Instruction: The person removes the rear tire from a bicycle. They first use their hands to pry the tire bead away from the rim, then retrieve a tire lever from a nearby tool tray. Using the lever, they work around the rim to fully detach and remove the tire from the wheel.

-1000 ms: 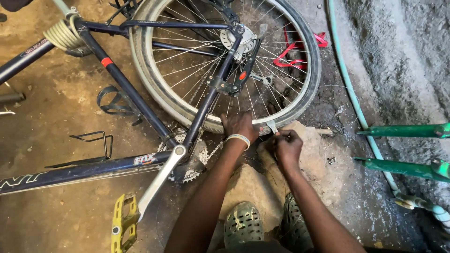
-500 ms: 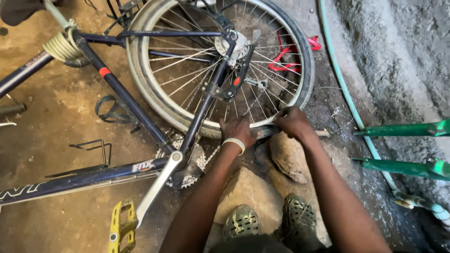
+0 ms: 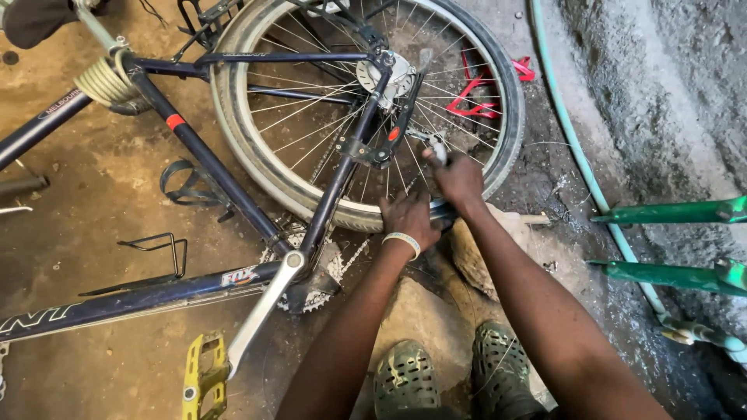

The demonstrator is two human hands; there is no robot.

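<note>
A dark blue bicycle frame (image 3: pixel 148 299) lies on its side on the dirt floor, its rear wheel (image 3: pixel 257 167) at the top centre. My left hand (image 3: pixel 408 218), with a pale wristband, curls over the lower part of the tyre. My right hand (image 3: pixel 461 177) reaches just inside the rim among the spokes. It pinches a small silver tool (image 3: pixel 438 148) that points up toward the hub (image 3: pixel 385 74). Both hands are close together, and my two feet in green clogs (image 3: pixel 405 381) stand below them.
A chainring (image 3: pixel 319 284), silver crank and yellow pedal (image 3: pixel 204 377) lie at lower left. A flat stone (image 3: pixel 471 249) sits under the wheel. A green hose (image 3: pixel 580 167) runs along the concrete wall, with green metal bars (image 3: pixel 673 211) at right. A red bracket (image 3: pixel 482 89) lies behind the spokes.
My right hand has moved up from the stone below the tyre to the spokes inside the rim, carrying the small tool. My left hand stays on the tyre.
</note>
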